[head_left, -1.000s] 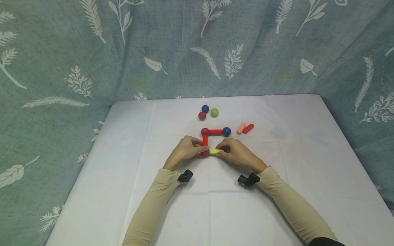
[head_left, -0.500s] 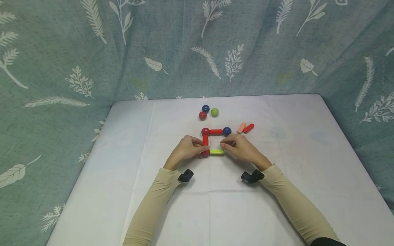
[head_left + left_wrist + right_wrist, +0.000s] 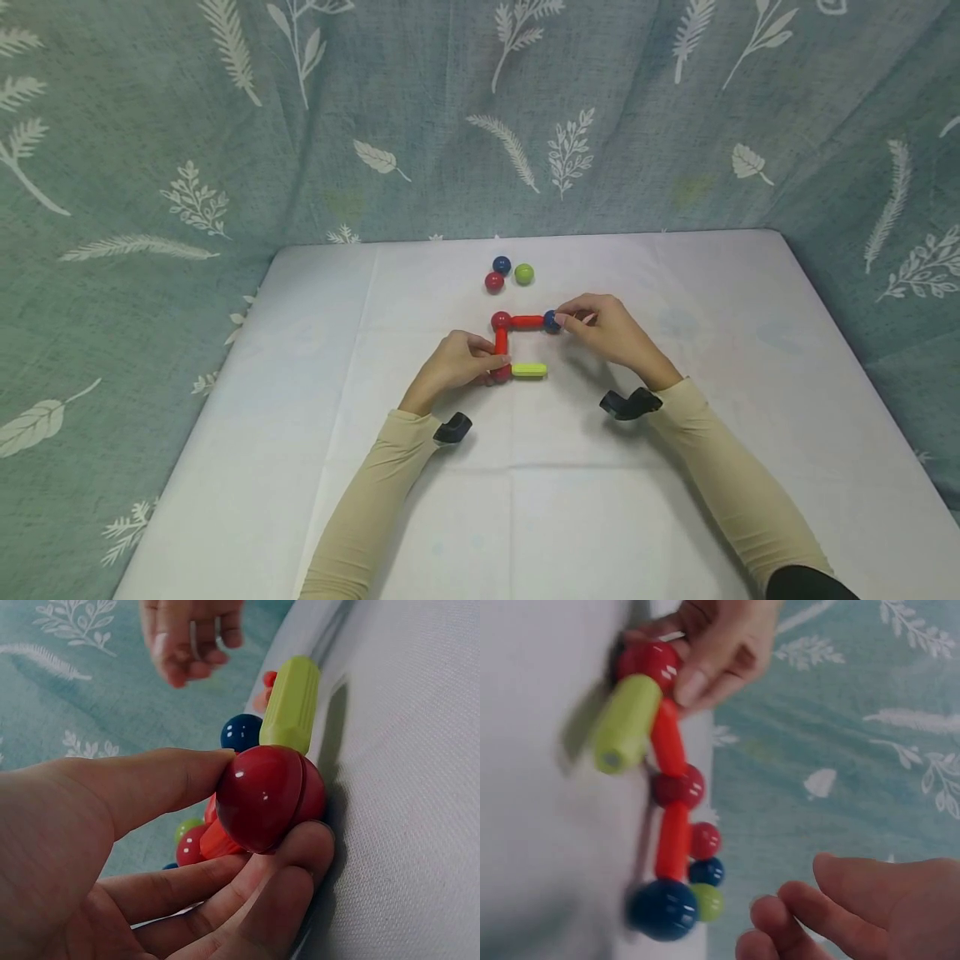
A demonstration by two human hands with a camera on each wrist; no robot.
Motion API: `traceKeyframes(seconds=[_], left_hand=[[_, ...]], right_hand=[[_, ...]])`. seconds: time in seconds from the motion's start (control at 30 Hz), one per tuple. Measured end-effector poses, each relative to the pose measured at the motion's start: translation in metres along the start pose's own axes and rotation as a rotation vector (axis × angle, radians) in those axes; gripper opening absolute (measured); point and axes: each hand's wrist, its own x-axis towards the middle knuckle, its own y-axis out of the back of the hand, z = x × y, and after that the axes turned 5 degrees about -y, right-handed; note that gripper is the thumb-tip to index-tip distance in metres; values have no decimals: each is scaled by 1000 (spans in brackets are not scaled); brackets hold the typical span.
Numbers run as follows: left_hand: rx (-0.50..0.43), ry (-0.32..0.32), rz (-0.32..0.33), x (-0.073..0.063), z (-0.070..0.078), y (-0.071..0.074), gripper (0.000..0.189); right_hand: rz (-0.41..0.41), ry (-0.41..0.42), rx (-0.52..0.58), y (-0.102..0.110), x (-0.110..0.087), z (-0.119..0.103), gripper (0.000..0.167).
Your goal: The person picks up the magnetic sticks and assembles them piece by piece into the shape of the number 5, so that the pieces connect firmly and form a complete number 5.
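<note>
My left hand point(image 3: 459, 367) pinches a red ball point(image 3: 262, 796) at the near corner of a ball-and-rod build, thumb on one side and fingers on the other. A yellow-green rod point(image 3: 529, 370) sticks out to the right from that ball, its far end bare. A red rod point(image 3: 501, 339) runs back to a second red ball point(image 3: 500, 321). From there another red rod point(image 3: 527, 322) leads right to a blue ball point(image 3: 664, 910). My right hand point(image 3: 611, 332) hovers by this blue ball, fingers bent and holding nothing; the right wrist view shows them apart from the ball.
Behind the build lie a loose blue ball point(image 3: 502, 266), a red ball point(image 3: 494, 282) and a green ball point(image 3: 524, 273). The loose peach and red rods are mostly hidden by my right hand in the head view. A white cloth point(image 3: 480, 517) covers the table.
My right hand has let go of the yellow-green rod, which stays on the red ball, and has moved back and right to beside the blue ball. My left hand has kept its place.
</note>
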Motion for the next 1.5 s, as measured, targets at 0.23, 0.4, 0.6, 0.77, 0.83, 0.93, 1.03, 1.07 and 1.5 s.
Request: traceKeyframes(seconds=[0.23,0.4,0.6,0.77,0.83,0.93,1.03,1.07,1.5], left_hand=[[2,-24,3,1,-1,1,46],[-8,-29,-2,1,-2,1,48],[-11,-29,2,1,-2,0,47],[1,-19,7,0,-1,0,45],[0,-12,7,0,-1,0,45],[0,-9,8,0,-1,0,46],[2,-13,10,0,-1,0,46],[2,-13,10,0,-1,0,46],[3,-13,14,-1,-1,0,44]], right_hand=[[44,-27,35,18,14,-13,27],[85,-19,38,24,25,-21,27],[140,2,23,26,40,-29,27],[146,-27,9,24,50,-31,31],[145,-38,3,23,55,-31,33],[146,-61,7,21,62,-30,34],[147,-73,12,18,70,-27,34],[149,-78,18,17,72,-27,34],[124,-179,39,4,98,-17,38]])
